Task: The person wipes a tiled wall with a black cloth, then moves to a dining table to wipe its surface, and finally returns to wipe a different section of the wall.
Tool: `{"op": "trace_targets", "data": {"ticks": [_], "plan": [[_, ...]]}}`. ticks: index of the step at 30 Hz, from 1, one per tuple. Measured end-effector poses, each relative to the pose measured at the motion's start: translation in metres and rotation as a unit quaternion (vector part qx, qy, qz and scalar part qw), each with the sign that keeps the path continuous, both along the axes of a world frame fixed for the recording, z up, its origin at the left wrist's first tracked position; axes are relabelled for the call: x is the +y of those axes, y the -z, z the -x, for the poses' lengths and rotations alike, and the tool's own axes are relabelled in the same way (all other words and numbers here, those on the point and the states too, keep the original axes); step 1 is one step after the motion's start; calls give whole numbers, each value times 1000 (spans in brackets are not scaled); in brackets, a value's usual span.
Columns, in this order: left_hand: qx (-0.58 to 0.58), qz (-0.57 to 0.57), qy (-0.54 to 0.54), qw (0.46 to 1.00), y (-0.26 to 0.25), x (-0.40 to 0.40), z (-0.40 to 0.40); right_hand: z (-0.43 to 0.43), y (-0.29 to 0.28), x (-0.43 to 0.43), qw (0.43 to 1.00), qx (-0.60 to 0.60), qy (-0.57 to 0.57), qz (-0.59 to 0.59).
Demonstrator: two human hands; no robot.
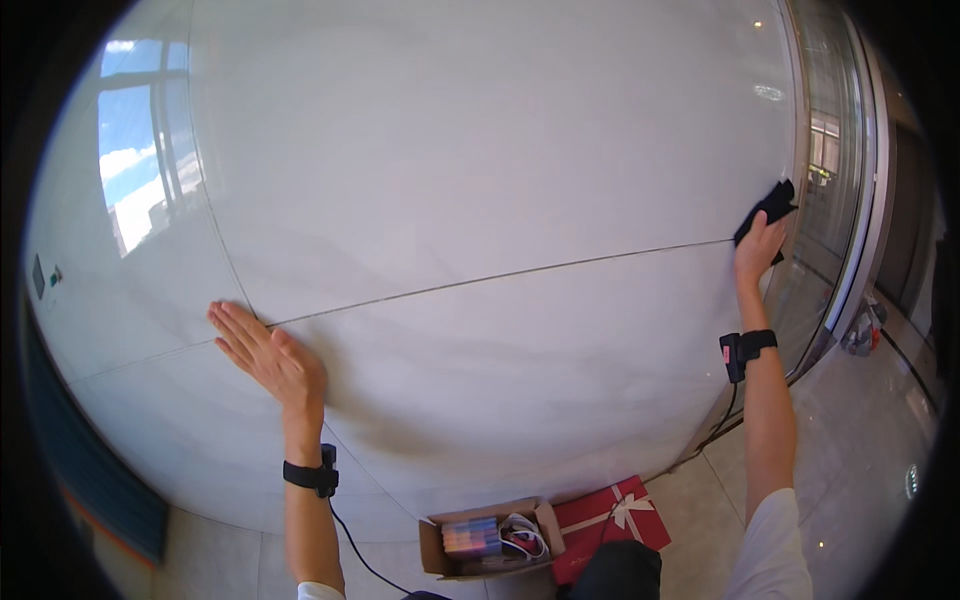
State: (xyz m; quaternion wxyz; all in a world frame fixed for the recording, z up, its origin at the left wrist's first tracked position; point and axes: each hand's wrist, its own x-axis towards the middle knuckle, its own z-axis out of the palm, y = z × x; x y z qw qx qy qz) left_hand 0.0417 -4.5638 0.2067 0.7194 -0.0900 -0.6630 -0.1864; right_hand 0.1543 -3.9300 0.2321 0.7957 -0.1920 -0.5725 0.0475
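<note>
A glossy, pale marble-look tile wall [480, 165] fills most of the view, crossed by thin dark joints. My left hand [281, 360] lies against it with fingers extended, over the spot where several joints meet, and holds nothing. At the right, my right hand [759, 244] grips a black cloth [769, 210] against the wall's edge, beside a metal-framed glass door [832, 187]. Part of the cloth is hidden behind the fingers. Each wrist wears a black strap with a small device and a cable.
On the tiled floor [690, 495] below stand an open cardboard box [431, 544] with packets and a white cable, and a red gift box [585, 517] with a pale bow. A dark blue panel [97, 450] stands at left. A plastic bag [866, 330] lies beyond the door frame.
</note>
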Motion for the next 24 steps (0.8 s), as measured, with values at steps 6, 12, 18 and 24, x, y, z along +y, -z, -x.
{"op": "trace_targets", "data": {"ticks": [6, 12, 18, 24], "plan": [[-10, 4, 51, 999, 8, -19, 4, 26, -27, -331, 969, -137, -164, -127], [-79, 32, 139, 987, 26, -18, 24, 92, -3, -523, 868, -244, -226, -370], [-121, 15, 40, 992, 60, -59, 30, 114, -23, -471, 839, -178, -237, -457], [-184, -41, 31, 982, 97, -62, 45, 85, -34, -250, 930, -142, -116, -318]]}}
